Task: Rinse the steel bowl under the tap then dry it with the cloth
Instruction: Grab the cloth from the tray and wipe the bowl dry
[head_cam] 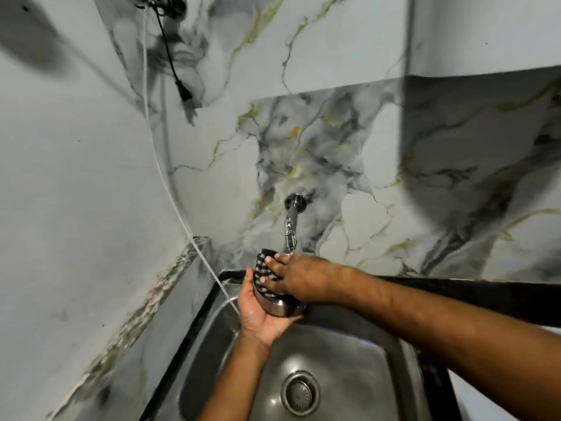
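Above the steel sink (349, 354), just below the tap (290, 235), the left hand (261, 314) cups the tilted steel bowl (277, 306) from seven o'clock, fingers curled around its underside, while the right hand (299, 279) at three o'clock presses the striped cloth (264, 268) inside with spread fingers.

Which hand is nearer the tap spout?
The right hand. It presses the cloth into the bowl just below the tap spout. The left hand cradles the bowl from underneath, lower and further left.
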The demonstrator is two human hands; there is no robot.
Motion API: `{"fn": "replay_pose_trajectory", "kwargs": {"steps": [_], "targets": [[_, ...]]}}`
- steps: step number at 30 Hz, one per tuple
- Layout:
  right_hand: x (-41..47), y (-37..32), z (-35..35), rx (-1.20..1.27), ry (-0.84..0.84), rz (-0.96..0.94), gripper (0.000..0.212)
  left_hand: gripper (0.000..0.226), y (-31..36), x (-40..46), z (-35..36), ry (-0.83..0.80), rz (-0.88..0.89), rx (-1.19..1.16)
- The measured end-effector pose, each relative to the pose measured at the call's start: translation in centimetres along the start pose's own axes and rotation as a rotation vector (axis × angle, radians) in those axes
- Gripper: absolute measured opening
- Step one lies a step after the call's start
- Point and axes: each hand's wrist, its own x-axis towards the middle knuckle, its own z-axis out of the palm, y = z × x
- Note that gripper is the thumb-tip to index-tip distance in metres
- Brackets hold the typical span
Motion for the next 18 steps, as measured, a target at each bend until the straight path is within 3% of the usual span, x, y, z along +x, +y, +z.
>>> {"fn": "replay_pose_trajectory", "kwargs": {"steps": [5,9,11,14,18], "targets": [[1.5,-1.3,-2.6,-0.082,-0.185,0.185,0.07,0.062,2.3,0.4,0.2,0.013,0.016,0.041],[0.2,-1.0,-3.5,0.112,-0.165,0.141,0.03,0.063,3.9,0.3,0.5,-0.079,0.005,0.213],[-0.9,-1.0,-3.4,0.398,-0.16,0.173,0.023,0.066,4.0,0.2,0.3,-0.075,-0.023,0.258],[-2.1,-1.2,-2.8,1.107,-0.142,0.249,0.035,0.064,3.4,0.3,0.2,-0.144,0.0,0.261],[-2.4,-1.2,-1.7,2.105,0.251,0.514,0.049,0.075,3.1,0.8,1.8,-0.154,0.099,0.267]]}}
